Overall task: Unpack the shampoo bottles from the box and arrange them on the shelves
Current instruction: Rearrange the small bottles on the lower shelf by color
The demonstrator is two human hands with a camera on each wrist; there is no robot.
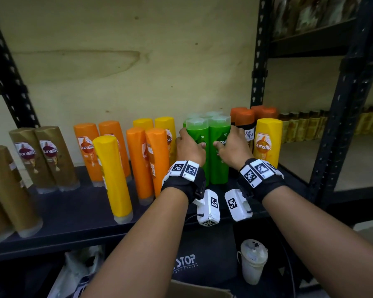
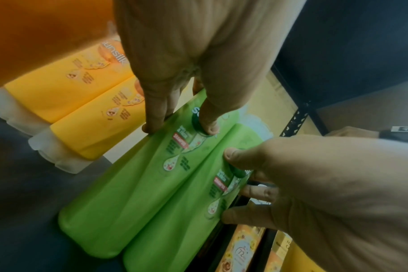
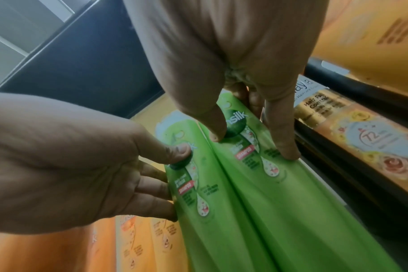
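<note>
So both hands are on the two front green shampoo bottles, one each. The left hand [image 1: 190, 147] wraps the left green bottle [image 1: 199, 147], thumb on the front label and fingers curled round its outer side; the right hand [image 1: 232, 148] does the same on the right green bottle [image 1: 219, 151]. In the wrist views the thumbs press right on the dark green logo patch.

Room is tight. The two bottles stand cap-up on the dark shelf [image 1: 52, 214], touching each other, with more green ones right behind. Orange bottles [image 1: 148, 160] sit just beside the left hand, and a yellow bottle [image 1: 267, 140] plus dark orange-capped ones [image 1: 244, 125] crowd the right hand. The black slotted upright [image 1: 258, 61] stands behind those. Open shelf surface shows only toward the front edge.

How many green bottles are at the back is hard to tell, only their frosted caps show. Fingertips behind the bottles are hidden. The cardboard box [image 1: 194, 290] is cut off at the bottom of the head view.

Bottles look like smooth glossy plastic, tall and tapered, with translucent caps.
</note>
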